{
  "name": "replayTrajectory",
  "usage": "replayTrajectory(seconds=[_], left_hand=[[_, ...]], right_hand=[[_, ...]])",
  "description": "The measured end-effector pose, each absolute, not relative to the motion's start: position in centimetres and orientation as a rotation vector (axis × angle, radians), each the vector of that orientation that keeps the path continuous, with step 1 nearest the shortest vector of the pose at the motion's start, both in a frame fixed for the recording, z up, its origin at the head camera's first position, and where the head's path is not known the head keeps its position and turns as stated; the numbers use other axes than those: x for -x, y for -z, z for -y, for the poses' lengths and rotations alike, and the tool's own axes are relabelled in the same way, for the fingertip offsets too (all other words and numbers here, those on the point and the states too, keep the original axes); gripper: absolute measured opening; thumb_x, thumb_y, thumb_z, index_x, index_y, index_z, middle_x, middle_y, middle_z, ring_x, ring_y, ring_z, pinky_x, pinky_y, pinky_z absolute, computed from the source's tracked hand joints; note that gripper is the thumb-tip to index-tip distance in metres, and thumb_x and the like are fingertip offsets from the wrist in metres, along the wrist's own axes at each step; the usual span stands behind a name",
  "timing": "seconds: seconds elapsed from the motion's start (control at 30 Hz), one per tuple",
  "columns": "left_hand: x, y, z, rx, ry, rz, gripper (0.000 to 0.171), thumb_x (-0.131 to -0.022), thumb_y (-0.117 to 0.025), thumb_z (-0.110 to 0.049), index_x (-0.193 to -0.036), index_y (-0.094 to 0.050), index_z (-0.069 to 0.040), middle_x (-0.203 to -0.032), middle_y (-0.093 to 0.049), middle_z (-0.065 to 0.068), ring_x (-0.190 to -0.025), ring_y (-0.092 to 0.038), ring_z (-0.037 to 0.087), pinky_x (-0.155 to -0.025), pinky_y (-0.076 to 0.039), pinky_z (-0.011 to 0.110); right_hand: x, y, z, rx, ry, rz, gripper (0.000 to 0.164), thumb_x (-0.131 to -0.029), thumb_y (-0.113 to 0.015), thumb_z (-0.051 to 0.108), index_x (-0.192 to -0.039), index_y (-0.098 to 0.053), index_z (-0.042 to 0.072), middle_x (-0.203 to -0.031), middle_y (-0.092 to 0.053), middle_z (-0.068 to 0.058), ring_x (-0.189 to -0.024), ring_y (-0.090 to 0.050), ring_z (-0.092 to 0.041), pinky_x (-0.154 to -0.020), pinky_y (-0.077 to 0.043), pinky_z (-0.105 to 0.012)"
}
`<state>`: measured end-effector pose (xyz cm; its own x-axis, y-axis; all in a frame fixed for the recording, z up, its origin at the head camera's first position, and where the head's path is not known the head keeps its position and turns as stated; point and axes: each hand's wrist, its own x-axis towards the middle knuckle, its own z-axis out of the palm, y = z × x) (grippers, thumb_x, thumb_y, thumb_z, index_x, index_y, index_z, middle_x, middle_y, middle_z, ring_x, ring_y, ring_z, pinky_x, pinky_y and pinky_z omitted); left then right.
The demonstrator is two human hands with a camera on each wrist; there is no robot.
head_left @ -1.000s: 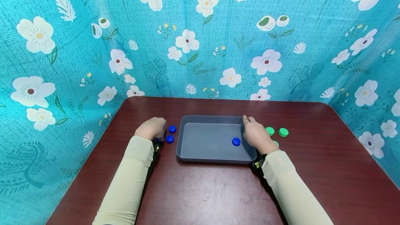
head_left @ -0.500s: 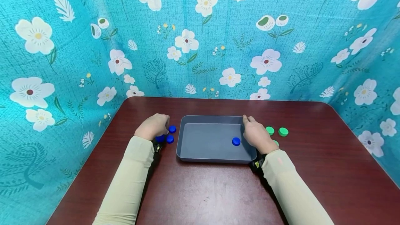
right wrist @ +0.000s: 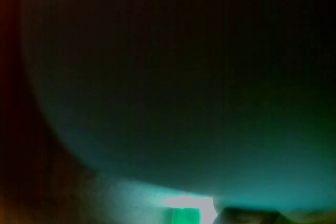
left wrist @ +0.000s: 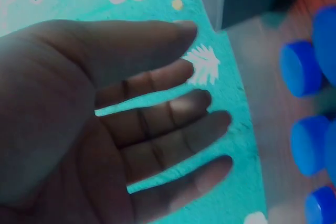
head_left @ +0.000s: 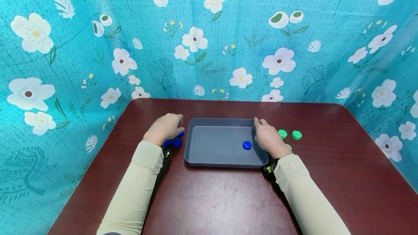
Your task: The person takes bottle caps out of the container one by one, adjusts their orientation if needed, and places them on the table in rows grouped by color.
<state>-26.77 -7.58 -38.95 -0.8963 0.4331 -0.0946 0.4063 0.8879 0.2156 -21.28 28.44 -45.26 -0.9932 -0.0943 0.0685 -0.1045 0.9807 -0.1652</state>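
Observation:
My left hand (head_left: 166,128) hovers over the blue bottle caps left of the tray. In the left wrist view its fingers (left wrist: 178,129) are nearly straight, with nothing between them and the thumb. One blue cap (head_left: 181,133) shows partly below its fingertips; two more, a nearer cap (head_left: 177,143) and a cap by the wrist (head_left: 167,143), lie close by. My right hand (head_left: 269,140) holds the right rim of the grey tray (head_left: 225,164); its hidden fingers cannot be made out. Inside the tray, toward the right, lies another blue cap (head_left: 246,145).
Right of the tray are green caps: one beside the hand (head_left: 282,134), another farther right (head_left: 296,135), and a third partly hidden behind the wrist. A flowered turquoise cloth (head_left: 209,46) hangs behind the dark red table (head_left: 209,198). The right wrist view is mostly dark.
My left hand has moved right and slightly away, from the left blue cap toward the one nearest the tray. My right hand stays at the rim. The head view has tilted slightly.

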Motion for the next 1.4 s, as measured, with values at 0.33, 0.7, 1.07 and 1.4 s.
replayTrajectory(seconds=[0.33, 0.7, 1.07, 1.4], left_hand=[[24.5, 38.2, 3.3, -1.048, -0.199, -2.975, 0.021, -0.093, -0.068, -0.026, -0.106, -0.066, -0.010, -0.092, -0.063, 0.002, -0.079, -0.059, 0.013, -0.069, -0.053, 0.032], [22.8, 39.0, 0.2, -1.260, -0.116, -2.907, 0.021, -0.091, -0.070, -0.023, -0.108, -0.068, -0.011, -0.093, -0.063, 0.000, -0.081, -0.061, 0.012, -0.071, -0.054, 0.030], [22.5, 38.7, -3.2, -1.336, -0.006, -2.805, 0.024, -0.092, -0.069, -0.024, -0.113, -0.069, -0.013, -0.093, -0.064, 0.000, -0.082, -0.062, 0.011, -0.069, -0.054, 0.029], [21.9, 38.4, -5.3, -1.337, -0.026, -2.765, 0.023, -0.093, -0.068, -0.024, -0.113, -0.069, -0.013, -0.104, -0.067, 0.001, -0.094, -0.065, 0.013, -0.079, -0.055, 0.030]], right_hand=[[21.2, 45.2, -28.5, -0.149, -0.266, 3.075, 0.064, -0.093, -0.061, 0.007, -0.147, -0.031, -0.008, -0.137, -0.043, -0.029, -0.054, -0.054, -0.019, -0.061, -0.054, -0.038], [21.1, 45.3, -28.5, -0.161, -0.275, 3.086, 0.063, -0.093, -0.060, 0.008, -0.147, -0.031, -0.008, -0.136, -0.045, -0.028, -0.050, -0.051, -0.016, -0.057, -0.052, -0.034], [21.2, 45.2, -28.5, -0.163, -0.255, 3.073, 0.064, -0.093, -0.061, 0.008, -0.147, -0.032, -0.007, -0.136, -0.046, -0.027, -0.051, -0.051, -0.016, -0.058, -0.053, -0.034], [21.2, 45.2, -28.6, -0.164, -0.273, 3.072, 0.064, -0.093, -0.061, 0.007, -0.147, -0.032, -0.008, -0.136, -0.045, -0.028, -0.048, -0.050, -0.016, -0.054, -0.051, -0.033]])
